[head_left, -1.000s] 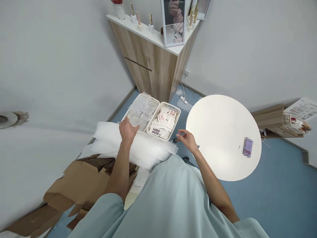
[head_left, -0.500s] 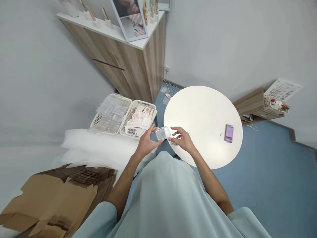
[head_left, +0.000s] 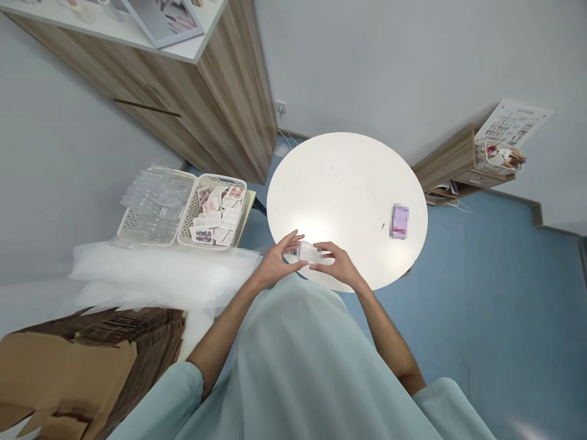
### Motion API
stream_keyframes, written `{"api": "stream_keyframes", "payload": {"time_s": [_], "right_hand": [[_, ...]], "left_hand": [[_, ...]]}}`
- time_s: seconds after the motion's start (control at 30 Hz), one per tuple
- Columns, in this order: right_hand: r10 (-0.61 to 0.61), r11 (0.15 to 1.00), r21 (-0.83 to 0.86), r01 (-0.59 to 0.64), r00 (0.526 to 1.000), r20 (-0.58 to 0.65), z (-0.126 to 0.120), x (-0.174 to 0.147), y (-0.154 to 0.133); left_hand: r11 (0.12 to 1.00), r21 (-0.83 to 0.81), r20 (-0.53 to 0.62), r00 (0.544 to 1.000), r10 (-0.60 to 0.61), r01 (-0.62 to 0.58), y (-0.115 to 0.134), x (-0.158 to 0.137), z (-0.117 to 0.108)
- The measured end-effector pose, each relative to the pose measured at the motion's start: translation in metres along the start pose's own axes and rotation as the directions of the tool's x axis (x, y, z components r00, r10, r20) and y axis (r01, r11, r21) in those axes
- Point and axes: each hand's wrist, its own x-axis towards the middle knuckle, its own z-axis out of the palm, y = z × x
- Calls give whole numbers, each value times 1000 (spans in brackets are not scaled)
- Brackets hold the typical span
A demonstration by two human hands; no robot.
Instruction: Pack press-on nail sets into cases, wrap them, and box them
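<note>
Left hand (head_left: 274,267) and right hand (head_left: 340,264) hold a small clear box (head_left: 310,252) over the near left part of the round white table (head_left: 343,195)
Fingers cover the ends of the box, so its content I cannot make out; a small dark-patterned item (head_left: 292,251) by the left fingers is partly hidden, the purple thing (head_left: 399,221) at right is blurred into squares, and the framed picture (head_left: 170,23) at far left is cut by the top edge. The box looks flat, transparent, roughly rectangular. Both hands are half closed, pinching it from left and right. Compared with half a second ago, it is over the table, no longer at the table's left edge
</note>
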Motion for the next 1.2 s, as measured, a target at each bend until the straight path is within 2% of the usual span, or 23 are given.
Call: {"api": "stream_keyframes", "payload": {"time_s": [0.13,0.3,0.6,0.83,1.0,1.1,1.2], "right_hand": [[-1,998,56,5,997,-76,4,-14,14],[10,997,77,-8,1000,-28,12,-29,29],[-6,998,58,2,998,70,26,-41,43],[28,981,189,-50,993,114,33,-38,36],[59,973,213,-85,991,122,35,-29,25],[97,968,224,-112,992,77,37,-20,15],[122,969,224,-106,991,-62,42,-8,9]], "left_hand": [[981,-185,-7,998,-56,54,-8,4,24],[975,-178,24,991,-130,132,-15,0,31],[964,-189,76,982,-173,185,-24,-15,23],[955,-222,89,979,-183,198,-22,-28,6],[950,-260,62,984,-164,175,-22,-34,-5],[942,-296,47,988,-149,156,-22,-36,-11],[934,-338,41,993,-109,116,-23,-37,-15]]}}
